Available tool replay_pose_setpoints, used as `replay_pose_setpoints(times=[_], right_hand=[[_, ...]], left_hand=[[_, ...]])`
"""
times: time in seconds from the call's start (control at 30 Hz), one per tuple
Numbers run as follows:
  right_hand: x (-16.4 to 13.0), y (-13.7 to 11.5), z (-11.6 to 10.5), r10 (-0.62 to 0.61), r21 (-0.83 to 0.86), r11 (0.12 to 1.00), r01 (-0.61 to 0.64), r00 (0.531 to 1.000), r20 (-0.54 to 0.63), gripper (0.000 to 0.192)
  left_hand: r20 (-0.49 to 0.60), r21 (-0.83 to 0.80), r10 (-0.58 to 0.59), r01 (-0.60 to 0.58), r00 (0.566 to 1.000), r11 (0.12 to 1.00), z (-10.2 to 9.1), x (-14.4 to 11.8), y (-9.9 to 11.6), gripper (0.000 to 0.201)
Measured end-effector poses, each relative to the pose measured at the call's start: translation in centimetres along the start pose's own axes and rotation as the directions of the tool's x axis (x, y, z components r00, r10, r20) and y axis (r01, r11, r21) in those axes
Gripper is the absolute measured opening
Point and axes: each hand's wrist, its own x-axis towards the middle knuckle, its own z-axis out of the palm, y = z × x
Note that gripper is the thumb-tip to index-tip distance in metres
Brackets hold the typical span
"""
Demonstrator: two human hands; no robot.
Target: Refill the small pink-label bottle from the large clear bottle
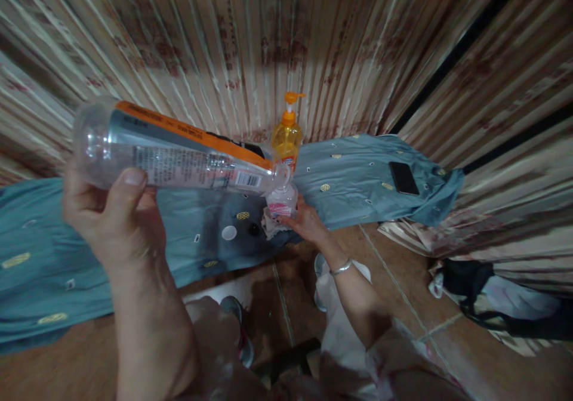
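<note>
left hand has its grip clenched around the base end of a large clear plastic bottle, thumb on top of the label. bottle is tipped near horizontal, base up-left, neck down-right; orange and silver label with a barcode near the neck. its mouth sits right over a small clear bottle, touching or just above, cannot tell which. right hand grips that small bottle upright from below and the side, with a crumpled bit of cloth by the fingers; silver bangle on the wrist. just behind the small bottle stands a yellow pump bottle with an orange pump head, upright. all of this is over a surface covered with a blue-grey sheet with small gold motifs. a white cap and a dark cap lie on the sheet just left of the small bottle. further right a black phone lies flat on the sheet, well apart from the hands. striped curtain behind, tiled floor below.
</note>
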Motion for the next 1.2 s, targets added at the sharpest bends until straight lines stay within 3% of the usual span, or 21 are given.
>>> replay_pose_setpoints(times=[0.23,0.43,0.6,1.2], right_hand=[[0.01,-0.06,-0.06,-0.010,0.020,1.000,0.010,1.000,-0.001,0.067],[0.03,-0.17,-0.22,-0.010,0.022,1.000,0.010,1.000,0.006,0.064],[0.07,-0.44,-0.30,-0.003,0.022,1.000,0.003,1.000,0.011,0.063],[0.04,-0.43,-0.24,-0.020,0.017,1.000,0.020,1.000,-0.003,0.068]], left_hand=[[0.001,-0.080,-0.009,0.009,1.000,0.997,-0.10,0.20,-0.21,0.052],[0.049,-0.066,0.054,-0.051,0.997,0.997,-0.42,0.54,-0.67,0.065],[0.019,0.002,0.016,-0.016,1.000,1.000,0.09,0.27,-0.34,0.058],[-0.010,-0.021,-0.003,0.003,1.000,1.000,0.19,0.12,-0.19,0.059]])
